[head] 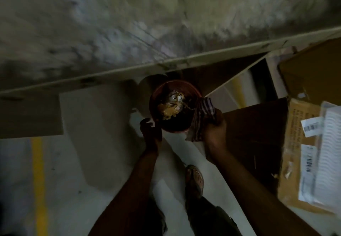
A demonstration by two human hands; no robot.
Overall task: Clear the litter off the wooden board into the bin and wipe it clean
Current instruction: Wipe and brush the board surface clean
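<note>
round red-brown bin (177, 131): between hands; left hand (150, 130) loosely curled, empty; right hand (214, 130) grips checked cloth (203, 114), nearer dark wooden board (254, 125) rightward

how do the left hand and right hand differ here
The right hand holds a checked cloth; the left hand holds no cloth. The right hand is at the right rim of the bin, the left hand at its left side, fingers curled, too dark to tell if it grips. Both reach toward the bin of litter.
</note>
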